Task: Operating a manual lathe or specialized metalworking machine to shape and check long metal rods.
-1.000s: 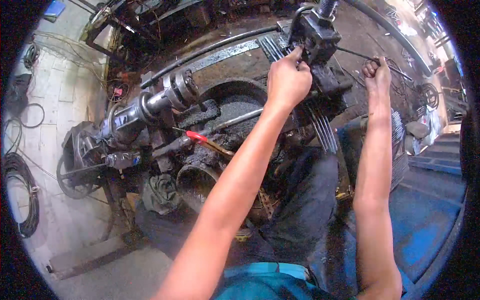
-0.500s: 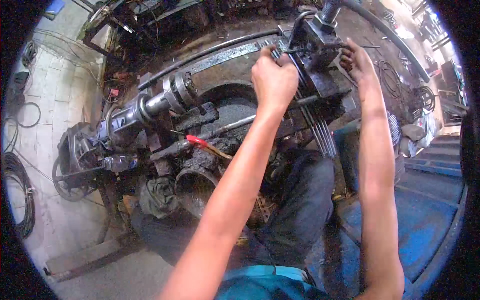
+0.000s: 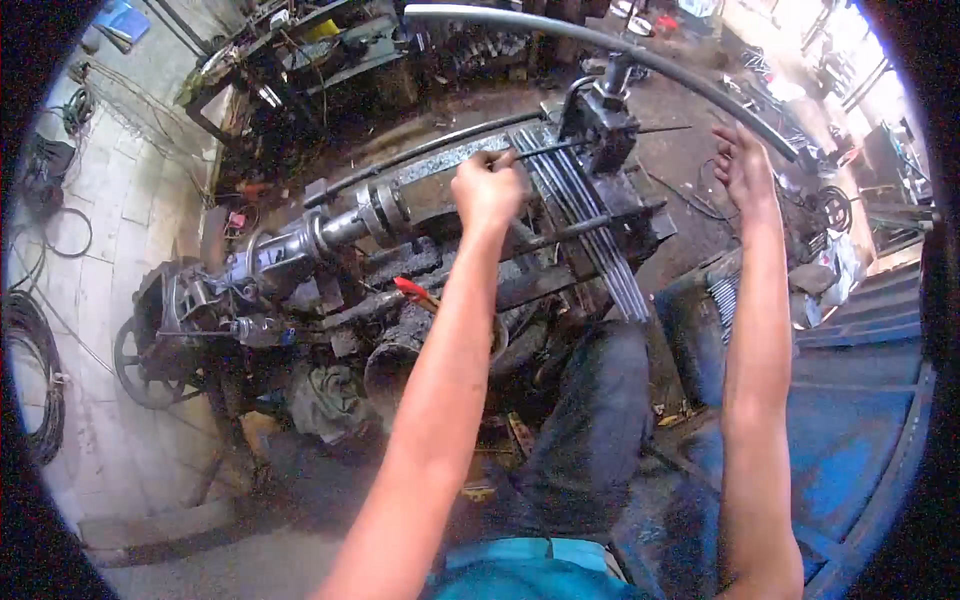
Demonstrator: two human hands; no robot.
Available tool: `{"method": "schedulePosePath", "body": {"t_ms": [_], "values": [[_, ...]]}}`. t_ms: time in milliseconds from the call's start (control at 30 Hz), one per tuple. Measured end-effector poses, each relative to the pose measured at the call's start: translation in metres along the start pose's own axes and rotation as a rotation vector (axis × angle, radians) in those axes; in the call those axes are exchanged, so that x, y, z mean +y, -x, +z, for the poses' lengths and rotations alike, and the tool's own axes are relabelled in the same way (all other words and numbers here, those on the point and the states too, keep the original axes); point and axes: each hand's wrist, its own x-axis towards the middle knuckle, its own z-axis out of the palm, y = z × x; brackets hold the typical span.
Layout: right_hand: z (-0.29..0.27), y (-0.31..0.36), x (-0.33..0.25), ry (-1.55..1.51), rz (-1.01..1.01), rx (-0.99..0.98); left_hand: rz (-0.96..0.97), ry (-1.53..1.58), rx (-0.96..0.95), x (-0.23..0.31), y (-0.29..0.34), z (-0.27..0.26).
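Cluttered workshop floor [image 3: 668,155] | right hand [image 3: 742,172] now withdrawn from dark block [image 3: 608,128], open (fingers half-curled) | left hand [image 3: 489,192] alone gripping thin rod [image 3: 552,151]

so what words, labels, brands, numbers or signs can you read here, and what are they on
None can be read.
Clear bottle at left: any print is too small and blurred.
Blue flat item at upper left: too blurred to read.
Dark rod in the left hand: no lettering shows.
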Motion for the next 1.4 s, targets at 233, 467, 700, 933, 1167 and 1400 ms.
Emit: {"method": "schedulePosePath", "body": {"t_ms": [233, 467, 700, 933, 1167, 1400], "values": [[-0.028, 0.05, -0.028, -0.429, -0.273, 0.232, -0.259, 0.618, -0.152, -0.027, -0.013, -0.007], [-0.003, 0.075, -0.035, -0.213, -0.33, 0.212, -0.367, 0.879, -0.124, -0.045, -0.018, -0.001], [-0.007, 0.06, -0.03, -0.224, -0.317, 0.235, -0.331, 0.695, -0.139, -0.03, -0.01, -0.012], [0.021, 0.127, -0.033, -0.16, -0.382, 0.402, 0.024, 0.705, -0.083, 0.02, 0.072, -0.12], [0.23, 0.364, 0.029, 0.503, -0.822, -1.106, 0.18, 0.734, 0.454, -0.024, 0.079, -0.336], [0.215, 0.307, -0.031, 0.468, -1.027, -0.627, 0.193, 0.683, 0.506, -0.047, 0.089, -0.374]]}}
